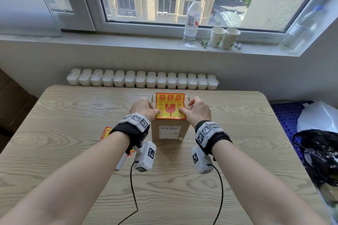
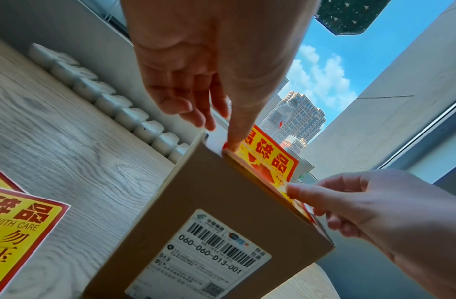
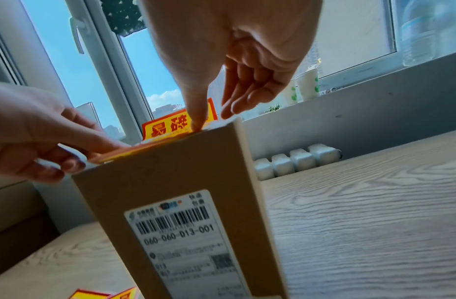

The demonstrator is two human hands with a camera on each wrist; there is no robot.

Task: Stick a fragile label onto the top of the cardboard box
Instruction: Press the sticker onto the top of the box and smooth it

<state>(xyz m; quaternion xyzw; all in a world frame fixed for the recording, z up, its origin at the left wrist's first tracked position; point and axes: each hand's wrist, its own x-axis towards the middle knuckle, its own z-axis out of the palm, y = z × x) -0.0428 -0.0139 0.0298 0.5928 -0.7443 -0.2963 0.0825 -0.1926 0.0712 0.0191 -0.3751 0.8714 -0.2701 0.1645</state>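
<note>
A brown cardboard box (image 1: 184, 129) (image 2: 196, 192) (image 3: 170, 172) stands upright in the middle of the wooden table (image 1: 64, 115), a white shipping slip on its near face. The yellow and red fragile label (image 1: 171, 106) (image 2: 270, 159) (image 3: 168, 127) lies on the box top with its near edge down and its far part lifted. My left hand (image 1: 144, 107) (image 2: 209, 60) presses its thumb on the label's near left corner. My right hand (image 1: 198, 109) (image 3: 234, 40) presses its thumb on the near right corner. The other fingers of both hands hang relaxed beside the box.
Spare fragile labels (image 1: 106, 132) (image 2: 17, 232) lie on the table left of the box, partly hidden by my left wrist. A white radiator (image 1: 142, 79) runs behind the table. A water bottle (image 1: 192, 20) and two paper cups (image 1: 225, 37) stand on the windowsill. A black bag (image 1: 320, 155) sits at the right.
</note>
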